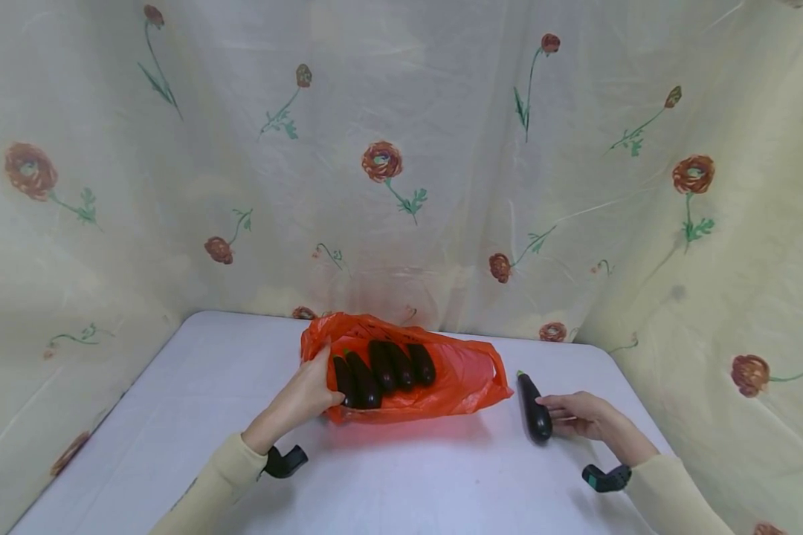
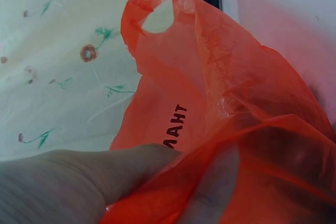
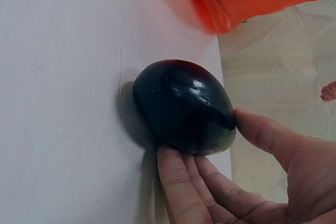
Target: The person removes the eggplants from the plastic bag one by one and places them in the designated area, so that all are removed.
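A red plastic bag (image 1: 455, 383) lies on its side with its mouth toward me, and several dark eggplants (image 1: 383, 365) sit inside it. My left hand (image 1: 311, 390) grips the bag's left edge. In the left wrist view, the red film (image 2: 210, 66) passes between thumb and fingers, and part of the hand shows through it. Right of the bag, a single eggplant (image 1: 534, 409) lies on the table, its green stem end pointing away. My right hand (image 1: 585, 416) holds it by the side; the right wrist view shows thumb and fingertips on either side of the eggplant's rounded end (image 3: 184, 106).
The white table (image 1: 428, 483) ends just behind the bag. A flower-patterned curtain (image 1: 442, 148) hangs behind the table and along both sides. One bag handle loop (image 2: 131, 24) stands up in the left wrist view. Each wrist carries a black camera mount (image 1: 284, 462).
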`<state>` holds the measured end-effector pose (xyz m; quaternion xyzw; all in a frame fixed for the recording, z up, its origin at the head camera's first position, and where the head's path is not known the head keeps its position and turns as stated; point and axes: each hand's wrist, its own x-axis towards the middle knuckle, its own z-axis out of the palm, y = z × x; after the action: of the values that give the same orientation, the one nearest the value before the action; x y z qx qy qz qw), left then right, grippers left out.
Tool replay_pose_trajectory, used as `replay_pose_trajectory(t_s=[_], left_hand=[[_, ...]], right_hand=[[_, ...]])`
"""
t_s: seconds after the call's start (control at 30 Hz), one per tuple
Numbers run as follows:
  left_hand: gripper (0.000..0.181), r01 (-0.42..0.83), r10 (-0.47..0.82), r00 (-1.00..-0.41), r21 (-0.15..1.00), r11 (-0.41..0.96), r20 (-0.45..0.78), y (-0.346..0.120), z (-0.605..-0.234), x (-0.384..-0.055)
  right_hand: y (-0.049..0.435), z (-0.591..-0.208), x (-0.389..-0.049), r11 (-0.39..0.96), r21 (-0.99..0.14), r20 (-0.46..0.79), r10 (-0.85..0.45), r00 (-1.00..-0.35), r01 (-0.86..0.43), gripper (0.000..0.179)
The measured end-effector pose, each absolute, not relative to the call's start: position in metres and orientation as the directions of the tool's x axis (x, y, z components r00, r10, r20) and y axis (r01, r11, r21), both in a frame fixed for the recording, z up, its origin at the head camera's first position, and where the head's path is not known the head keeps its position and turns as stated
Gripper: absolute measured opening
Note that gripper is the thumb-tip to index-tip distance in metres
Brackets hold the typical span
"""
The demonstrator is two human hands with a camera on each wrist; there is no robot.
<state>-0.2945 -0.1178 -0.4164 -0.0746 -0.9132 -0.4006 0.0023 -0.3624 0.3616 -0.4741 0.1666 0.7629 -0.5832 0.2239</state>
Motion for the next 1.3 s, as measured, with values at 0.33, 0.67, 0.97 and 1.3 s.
replay_pose_trajectory(t_s=[0.33,0.67,0.97,1.3], left_hand=[[0.097,0.137,0.137,-0.989,0.735,0.664,0.061,-0.118,-0.416,-0.294],[0.097,0.155,0.152,-0.986,0.737,0.658,0.071,-0.118,-0.417,-0.293],[0.098,0.171,0.152,-0.984,0.721,0.671,0.091,-0.116,-0.417,-0.294],[0.096,0.160,0.149,-0.986,0.725,0.670,0.080,-0.116,-0.418,-0.295]], right_hand=[[0.364,-0.474,-0.361,0.263,-0.824,-0.523,-0.014,-0.852,0.501,0.046],[0.367,-0.474,-0.362,0.270,-0.822,-0.522,-0.009,-0.853,0.501,0.057],[0.372,-0.474,-0.364,0.243,-0.817,-0.540,-0.006,-0.842,0.522,0.060],[0.379,-0.476,-0.365,0.219,-0.826,-0.533,-0.003,-0.846,0.519,0.044]])
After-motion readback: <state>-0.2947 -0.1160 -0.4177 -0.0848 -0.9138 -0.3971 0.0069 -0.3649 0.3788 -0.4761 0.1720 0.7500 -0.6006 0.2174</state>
